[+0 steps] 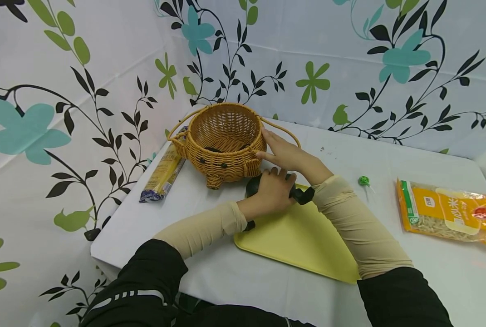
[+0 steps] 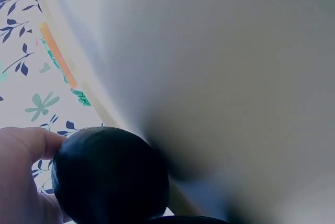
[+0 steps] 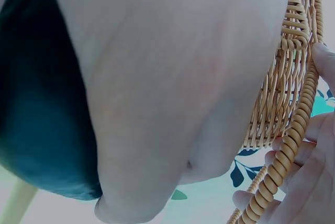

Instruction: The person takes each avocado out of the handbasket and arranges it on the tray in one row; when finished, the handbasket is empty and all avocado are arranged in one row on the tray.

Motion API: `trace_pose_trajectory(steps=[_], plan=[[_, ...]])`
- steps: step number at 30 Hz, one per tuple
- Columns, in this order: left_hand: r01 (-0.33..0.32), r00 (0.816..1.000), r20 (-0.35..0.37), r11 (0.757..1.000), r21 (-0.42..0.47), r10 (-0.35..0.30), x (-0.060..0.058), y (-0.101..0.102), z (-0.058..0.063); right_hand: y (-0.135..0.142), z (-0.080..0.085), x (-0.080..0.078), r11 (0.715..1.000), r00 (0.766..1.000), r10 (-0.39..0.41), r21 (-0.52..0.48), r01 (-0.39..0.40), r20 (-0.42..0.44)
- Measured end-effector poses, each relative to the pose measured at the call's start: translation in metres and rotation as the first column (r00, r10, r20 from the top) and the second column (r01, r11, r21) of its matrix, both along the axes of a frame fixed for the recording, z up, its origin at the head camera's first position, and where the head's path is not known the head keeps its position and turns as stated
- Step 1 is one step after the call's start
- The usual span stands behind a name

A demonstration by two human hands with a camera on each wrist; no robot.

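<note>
My left hand point(image 1: 273, 190) holds a dark, smooth, rounded object point(image 1: 252, 186) from above, over the far left end of the yellow tray or board point(image 1: 300, 245). In the left wrist view one rounded end of this dark object point(image 2: 110, 177) shows beside the thumb and fingers; its exact kind is unclear. My right hand point(image 1: 285, 152) touches the right side of a brown wicker basket point(image 1: 222, 168), fingers along its outer wall and thumb nearer the front. The basket's rope-like handle point(image 3: 293, 135) crosses before the right palm.
A yellow packet with dark blue ends point(image 1: 163, 177) lies left of the basket. To the right are a green-wrapped lollipop point(image 1: 364, 181) and an orange food bag point(image 1: 451, 211). Behind the white table point(image 1: 210, 281) hangs a patterned cloth point(image 1: 275, 54).
</note>
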State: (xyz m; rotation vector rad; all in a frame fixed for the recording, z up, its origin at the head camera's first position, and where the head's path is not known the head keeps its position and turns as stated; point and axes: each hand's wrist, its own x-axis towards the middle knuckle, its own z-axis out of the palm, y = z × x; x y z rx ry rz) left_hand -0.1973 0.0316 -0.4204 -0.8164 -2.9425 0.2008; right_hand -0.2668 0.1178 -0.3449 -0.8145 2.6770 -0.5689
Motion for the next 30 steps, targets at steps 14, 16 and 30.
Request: trace_pose_trajectory(steps=[14,16,30], plan=[[0.100,0.994,-0.045,0.995,0.000,-0.100,0.014,-0.007,0.011,0.000,0.002,0.001,1.000,1.000,-0.001,0.002,0.001,0.009],[0.126,0.991,-0.037,0.992,0.014,-0.125,0.017,-0.014,0.016,0.000,0.002,0.001,1.000,1.000,0.002,0.002,-0.002,0.013],[-0.025,0.841,0.494,0.896,0.444,-0.221,-0.014,-0.102,0.130,0.002,0.004,-0.002,0.999,0.999,0.034,0.040,-0.035,0.022]])
